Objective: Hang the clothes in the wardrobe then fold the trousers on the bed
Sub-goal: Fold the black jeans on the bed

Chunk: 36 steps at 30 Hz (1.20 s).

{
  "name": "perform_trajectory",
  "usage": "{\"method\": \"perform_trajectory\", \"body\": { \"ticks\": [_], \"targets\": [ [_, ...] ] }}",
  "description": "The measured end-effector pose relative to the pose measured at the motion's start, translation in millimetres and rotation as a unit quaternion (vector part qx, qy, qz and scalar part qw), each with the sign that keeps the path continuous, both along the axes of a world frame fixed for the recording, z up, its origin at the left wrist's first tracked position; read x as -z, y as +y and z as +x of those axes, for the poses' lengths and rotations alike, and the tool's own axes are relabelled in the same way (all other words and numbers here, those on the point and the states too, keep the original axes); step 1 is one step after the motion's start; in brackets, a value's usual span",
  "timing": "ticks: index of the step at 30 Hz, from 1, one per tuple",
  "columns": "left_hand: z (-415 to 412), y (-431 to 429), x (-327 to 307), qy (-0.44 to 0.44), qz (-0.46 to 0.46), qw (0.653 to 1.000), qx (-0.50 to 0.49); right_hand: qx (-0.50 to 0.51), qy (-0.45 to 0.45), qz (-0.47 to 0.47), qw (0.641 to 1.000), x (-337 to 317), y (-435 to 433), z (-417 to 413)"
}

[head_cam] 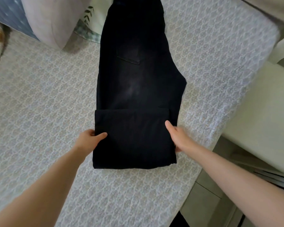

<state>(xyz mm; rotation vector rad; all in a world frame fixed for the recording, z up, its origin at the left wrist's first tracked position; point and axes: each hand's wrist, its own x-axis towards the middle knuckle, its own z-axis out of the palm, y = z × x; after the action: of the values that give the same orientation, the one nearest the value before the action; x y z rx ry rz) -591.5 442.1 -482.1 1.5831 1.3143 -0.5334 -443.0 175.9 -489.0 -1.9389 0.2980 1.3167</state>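
Black denim trousers (138, 76) laid lengthwise on pale patterned quilted bed (39, 99), centre to 12 o'clock; leg end folded at 6. Fold's side edges pinched, thumbs on top, fingers tucked beneath: left hand (88, 139) at 8, right hand (178, 136) at 4. Risk: fold skewed or layers slipped if sides raised unevenly.

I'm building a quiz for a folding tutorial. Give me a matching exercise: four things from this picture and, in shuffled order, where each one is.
Things:
1. left hand
2. right hand
3. back pocket
4. pillow

Places:
A. at the far left of the bed
B. at the right edge of the folded end of the trousers
C. on the flat, unfolded part of the trousers
D. at the left edge of the folded end

Pairs: 1-D, 2-B, 3-C, 4-A
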Motion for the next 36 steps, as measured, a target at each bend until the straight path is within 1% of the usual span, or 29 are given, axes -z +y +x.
{"method": "perform_trajectory", "body": {
  "ticks": [3,6,8,9,10,11,13,14,15,16,18,20,22,24,25,28,29,31,33,36],
  "targets": [
    [-3.6,-2.4,-4.4,0.011,-0.037,0.999,0.034,-0.053,0.059,0.090,0.993,-5.6,-17.1,-23.5],
    [-2.1,2.1,-4.6,0.007,-0.034,0.999,0.026,-0.119,0.058,0.093,0.987,-5.0,-31.0,-31.0],
    [-0.6,1.2,-4.1,0.040,-0.029,0.998,0.038,-0.129,0.052,0.080,0.987,-2.6,-36.3,-29.1],
    [1.3,-1.3,-3.8,0.061,-0.010,0.997,0.052,-0.135,0.053,0.073,0.987,-2.4,-37.0,-26.2],
    [4.8,-5.3,-3.3,0.078,0.028,0.994,0.070,-0.146,0.062,0.061,0.985,0.3,-38.2,-21.3],
    [10.0,-10.7,-3.6,0.082,0.084,0.990,0.081,-0.156,0.078,0.048,0.984,0.5,-37.9,-14.8],
    [24.0,-22.1,-5.3,0.047,0.228,0.967,0.108,-0.216,0.105,0.013,0.971,-4.7,-32.7,4.8],
    [33.6,-26.0,-7.3,0.022,0.290,0.946,0.140,-0.262,0.090,-0.006,0.961,-7.9,-28.1,20.3],
    [44.1,-30.2,-9.1,-0.001,0.330,0.927,0.180,-0.295,0.060,-0.024,0.953,-13.5,-22.9,38.8],
    [54.3,-34.7,-8.0,-0.025,0.348,0.912,0.215,-0.308,0.019,-0.040,0.950,-18.3,-17.9,59.5],
    [75.4,-45.8,-6.7,-0.057,0.365,0.890,0.268,-0.273,-0.068,-0.072,0.957,-25.4,-7.3,105.7],
    [96.7,-57.1,-5.2,-0.071,0.391,0.866,0.304,-0.211,-0.127,-0.103,0.964,-26.9,3.1,149.1],
    [120.5,-66.2,-4.5,-0.106,0.378,0.861,0.323,-0.178,-0.166,-0.119,0.962,-25.2,13.0,182.6],
    [147.2,-73.8,-1.2,-0.150,0.324,0.864,0.356,-0.171,-0.188,-0.114,0.960,-19.9,23.3,207.3],
    [159.3,-77.8,1.8,-0.161,0.299,0.857,0.388,-0.168,-0.181,-0.105,0.963,-18.1,28.8,217.0],
    [183.4,-91.9,12.7,-0.155,0.255,0.815,0.496,-0.143,-0.095,-0.051,0.984,-16.3,40.7,235.0],
    [188.5,-96.4,16.7,-0.147,0.242,0.809,0.515,-0.125,-0.064,-0.036,0.989,-16.3,42.3,239.4],
    [194.7,-102.2,23.8,-0.131,0.222,0.811,0.525,-0.116,-0.016,-0.013,0.993,-17.2,43.2,244.8],
    [195.2,-105.2,29.8,-0.113,0.230,0.804,0.537,-0.144,0.018,0.014,0.989,-17.6,42.8,246.2],
    [193.3,-106.0,34.1,-0.088,0.253,0.785,0.558,-0.190,0.019,0.058,0.980,-18.5,48.1,244.1]
  ]
}}
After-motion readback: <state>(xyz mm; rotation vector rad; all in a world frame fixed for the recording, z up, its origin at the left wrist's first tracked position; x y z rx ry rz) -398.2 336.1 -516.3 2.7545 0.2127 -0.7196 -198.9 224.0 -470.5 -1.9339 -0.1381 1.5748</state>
